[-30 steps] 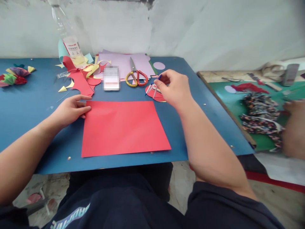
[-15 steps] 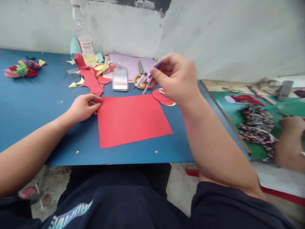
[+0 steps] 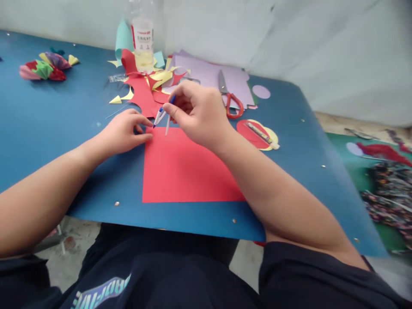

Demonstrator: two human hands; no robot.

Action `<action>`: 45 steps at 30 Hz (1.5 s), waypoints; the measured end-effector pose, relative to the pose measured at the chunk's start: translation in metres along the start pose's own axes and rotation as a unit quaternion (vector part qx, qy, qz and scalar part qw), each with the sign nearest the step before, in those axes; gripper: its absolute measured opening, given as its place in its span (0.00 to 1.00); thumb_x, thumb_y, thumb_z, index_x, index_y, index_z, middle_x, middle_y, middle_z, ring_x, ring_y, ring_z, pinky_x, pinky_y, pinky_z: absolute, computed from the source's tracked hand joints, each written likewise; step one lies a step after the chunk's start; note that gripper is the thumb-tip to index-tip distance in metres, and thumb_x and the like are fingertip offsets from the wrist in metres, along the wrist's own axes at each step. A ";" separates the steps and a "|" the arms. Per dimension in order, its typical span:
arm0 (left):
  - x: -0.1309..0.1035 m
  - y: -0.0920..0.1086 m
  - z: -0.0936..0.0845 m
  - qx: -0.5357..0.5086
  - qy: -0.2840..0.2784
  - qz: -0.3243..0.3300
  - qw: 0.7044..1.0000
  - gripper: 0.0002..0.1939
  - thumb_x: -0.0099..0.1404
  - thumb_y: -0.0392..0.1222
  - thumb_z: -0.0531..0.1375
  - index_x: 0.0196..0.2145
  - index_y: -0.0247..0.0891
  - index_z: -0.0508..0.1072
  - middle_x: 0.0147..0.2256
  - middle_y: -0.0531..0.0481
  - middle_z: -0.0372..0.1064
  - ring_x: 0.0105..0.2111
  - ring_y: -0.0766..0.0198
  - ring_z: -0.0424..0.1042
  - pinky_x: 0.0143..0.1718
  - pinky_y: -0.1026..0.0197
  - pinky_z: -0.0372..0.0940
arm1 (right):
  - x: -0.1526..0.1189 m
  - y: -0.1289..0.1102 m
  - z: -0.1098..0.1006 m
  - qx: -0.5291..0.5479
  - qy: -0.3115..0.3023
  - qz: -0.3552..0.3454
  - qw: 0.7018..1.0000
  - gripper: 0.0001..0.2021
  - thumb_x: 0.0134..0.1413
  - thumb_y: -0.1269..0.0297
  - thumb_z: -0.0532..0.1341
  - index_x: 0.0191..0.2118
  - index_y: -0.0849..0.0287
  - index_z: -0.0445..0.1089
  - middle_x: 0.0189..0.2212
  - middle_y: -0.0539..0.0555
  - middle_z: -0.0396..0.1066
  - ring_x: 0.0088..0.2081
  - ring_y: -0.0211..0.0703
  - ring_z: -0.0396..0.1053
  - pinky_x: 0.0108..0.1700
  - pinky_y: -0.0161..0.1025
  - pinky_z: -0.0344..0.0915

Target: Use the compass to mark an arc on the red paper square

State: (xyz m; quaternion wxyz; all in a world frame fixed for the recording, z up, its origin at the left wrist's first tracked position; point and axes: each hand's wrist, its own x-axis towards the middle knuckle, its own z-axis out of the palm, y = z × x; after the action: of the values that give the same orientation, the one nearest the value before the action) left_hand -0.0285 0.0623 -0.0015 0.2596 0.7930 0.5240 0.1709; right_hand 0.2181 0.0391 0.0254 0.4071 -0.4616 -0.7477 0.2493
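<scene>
A drawing compass with white legs and blue ends is pinched between the thumb and fingers of my right hand. Its point is over the upper left corner of a red sheet of paper, beside my left fingertips. My left hand holds the sheet by that corner, fingers bent, thumb and forefinger on its edge. My right forearm covers the sheet's right side. Just beyond my hands lie cut red paper scraps.
Scissors lie on purple sheets, with a phone partly hidden behind my right hand. A plastic bottle stands by the wall. Round red and yellow cutouts lie right, folded paper flowers left. Beyond is a green table.
My right hand has brought the compass left and down to the red sheet's upper left corner. My left hand stays at that corner. The view has turned slightly right.
</scene>
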 end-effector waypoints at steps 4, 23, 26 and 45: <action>0.007 -0.004 -0.002 0.039 -0.057 0.042 0.997 0.11 0.68 0.45 0.66 0.43 0.41 0.87 0.37 0.49 0.79 0.37 0.58 0.78 0.47 0.55 0.69 | -0.003 0.017 0.008 0.025 -0.025 -0.014 0.999 0.13 0.74 0.46 0.71 0.42 0.47 0.72 0.37 0.50 0.81 0.40 0.50 0.83 0.53 0.49 0.83; 0.023 -0.012 -0.024 0.078 -0.156 0.057 0.983 0.21 0.61 0.64 0.68 0.39 0.45 0.87 0.31 0.51 0.80 0.31 0.60 0.69 0.39 0.53 0.61 | -0.008 0.017 0.013 -0.001 -0.009 -0.130 0.991 0.07 0.72 0.62 0.69 0.41 0.45 0.71 0.36 0.50 0.80 0.37 0.49 0.82 0.44 0.45 0.82; 0.023 -0.007 -0.025 0.090 -0.162 0.042 0.982 0.22 0.61 0.64 0.68 0.40 0.44 0.87 0.32 0.51 0.80 0.33 0.59 0.71 0.40 0.54 0.61 | -0.009 0.015 0.011 -0.031 -0.016 -0.126 0.991 0.06 0.73 0.64 0.67 0.43 0.45 0.72 0.37 0.50 0.80 0.38 0.49 0.83 0.45 0.44 0.82; 0.022 -0.006 -0.024 0.085 -0.165 0.034 0.982 0.32 0.57 0.70 0.64 0.43 0.42 0.88 0.33 0.49 0.80 0.33 0.61 0.69 0.42 0.55 0.61 | -0.013 0.012 0.008 -0.069 -0.017 -0.137 0.988 0.05 0.75 0.63 0.64 0.44 0.42 0.74 0.38 0.50 0.82 0.38 0.51 0.85 0.45 0.48 0.83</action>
State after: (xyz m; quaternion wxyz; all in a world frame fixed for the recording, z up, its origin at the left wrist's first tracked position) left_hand -0.0372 0.0901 0.0143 0.2682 0.8466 0.4597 0.0016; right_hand 0.2200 0.0331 0.0076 0.3916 -0.3773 -0.8264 0.1463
